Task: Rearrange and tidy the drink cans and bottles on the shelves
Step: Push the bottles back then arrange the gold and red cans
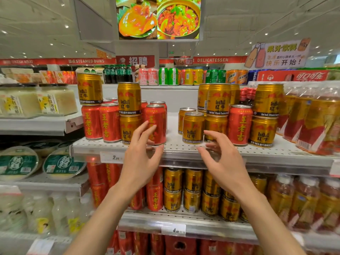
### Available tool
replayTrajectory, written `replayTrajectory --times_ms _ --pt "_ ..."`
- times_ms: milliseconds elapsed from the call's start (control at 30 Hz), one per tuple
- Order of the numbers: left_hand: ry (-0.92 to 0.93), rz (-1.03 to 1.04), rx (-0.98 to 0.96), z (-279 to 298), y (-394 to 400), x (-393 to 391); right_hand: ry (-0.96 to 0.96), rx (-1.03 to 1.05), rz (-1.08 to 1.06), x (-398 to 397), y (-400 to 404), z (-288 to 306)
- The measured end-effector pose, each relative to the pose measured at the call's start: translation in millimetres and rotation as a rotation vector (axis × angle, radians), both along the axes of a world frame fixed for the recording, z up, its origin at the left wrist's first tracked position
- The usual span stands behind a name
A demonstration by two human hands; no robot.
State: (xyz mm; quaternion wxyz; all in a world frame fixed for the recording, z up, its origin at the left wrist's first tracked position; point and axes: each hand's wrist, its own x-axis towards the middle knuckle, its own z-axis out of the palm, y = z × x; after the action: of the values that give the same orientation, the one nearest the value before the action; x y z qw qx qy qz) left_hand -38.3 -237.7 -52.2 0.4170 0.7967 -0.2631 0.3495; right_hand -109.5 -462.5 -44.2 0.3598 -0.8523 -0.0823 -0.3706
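We are holding our left hand (pixel 141 159) and right hand (pixel 222 161) open, gripping nothing, before the top shelf (pixel 266 153) of cans.

Red cans (pixel 110 122), gold cans (pixel 193 127) — upright, mixed, top shelf (pixel 176 147)
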Motion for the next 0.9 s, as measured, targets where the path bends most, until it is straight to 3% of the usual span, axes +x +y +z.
replayTrajectory --times_ms 100,167,300,433,700,900 --pt "-0.032 0.03 0.004 -22 -1 -27 -0.052 -0.005 0.027 -19 -2 -21" --pt "0.051 0.047 0.049 -40 2 -37 -0.024 0.004 0.024 -27 -3 -39" --pt "0.325 0.005 0.21 -63 12 -43 0.308 -0.042 0.045 -29 -7 -78" --pt "0.438 0.01 0.355 -82 23 -38 0.554 -0.166 0.011 -26 -6 -104" --pt "0.587 -0.049 0.448 -103 76 -9 0.728 -0.228 -0.147 -24 30 -107" --pt "0.55 -0.14 0.489 -79 137 20 0.72 -0.197 -0.249 -17 100 -97"
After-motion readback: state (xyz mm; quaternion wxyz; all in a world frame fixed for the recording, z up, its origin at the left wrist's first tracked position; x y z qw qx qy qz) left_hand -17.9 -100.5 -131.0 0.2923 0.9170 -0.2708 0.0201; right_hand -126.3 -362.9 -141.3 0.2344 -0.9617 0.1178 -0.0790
